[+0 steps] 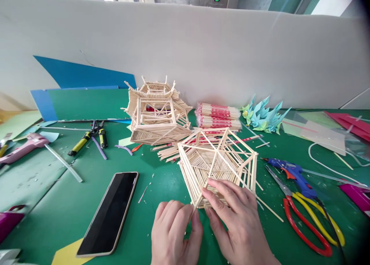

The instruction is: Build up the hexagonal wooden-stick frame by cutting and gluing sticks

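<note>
A polygonal frame of thin wooden sticks [187, 172] lies on the green table, with a floor of close-laid sticks and longer sticks crossing over its top. At its near left corner my left hand [175, 230] is closed, pinching the end of a wooden stick [213, 165] that runs up across the frame. My right hand [235, 215] bends over the near side, its fingertips pressed on the same stick just above the corner and its thumb lower down by the rim. Behind stands a tiered pavilion model [157, 128] built of similar sticks.
Bundled sticks in wrappers [218, 116] and blue-green folded paper [264, 116] stand at the back. To the right lie a blue glue gun [295, 174] and red-yellow scissors [306, 218]. Leftward are a phone [110, 215], pliers [91, 137] and a pink glue gun [26, 147].
</note>
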A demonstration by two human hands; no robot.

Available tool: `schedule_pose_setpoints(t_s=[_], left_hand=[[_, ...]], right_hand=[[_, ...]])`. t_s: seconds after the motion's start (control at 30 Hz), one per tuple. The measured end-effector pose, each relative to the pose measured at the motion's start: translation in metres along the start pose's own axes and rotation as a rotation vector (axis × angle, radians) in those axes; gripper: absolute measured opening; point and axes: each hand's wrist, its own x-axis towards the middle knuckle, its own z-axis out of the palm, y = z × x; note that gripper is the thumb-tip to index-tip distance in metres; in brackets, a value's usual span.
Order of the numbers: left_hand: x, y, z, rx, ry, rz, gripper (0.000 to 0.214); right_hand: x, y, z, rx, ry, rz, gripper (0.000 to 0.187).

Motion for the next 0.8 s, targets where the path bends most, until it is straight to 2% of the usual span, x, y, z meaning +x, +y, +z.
schedule_pose_setpoints(t_s=[0.27, 0.53, 0.7, 0.8], left_hand=[[-0.001, -0.002, 0.001, -0.041, 0.0, -0.01, 0.017], [0.0, -0.001, 0.002, -0.045, 0.002, -0.001, 0.017], [-0.001, 0.0, 0.002, -0.068, -0.005, -0.018, 0.016], [-0.001, -0.001, 0.002, -0.092, -0.001, -0.021, 0.016]], right_hand=[[-0.002, -0.001, 0.0, -0.003, -0.031, 0.012, 0.026], [-0.004, 0.0, 0.001, 0.031, 0.001, 0.032, 0.027], [-0.007, 0.003, -0.003, 0.025, -0.031, -0.061, 0.036], [-0.013, 0.009, -0.01, 0.081, 0.056, -0.068, 0.04]])
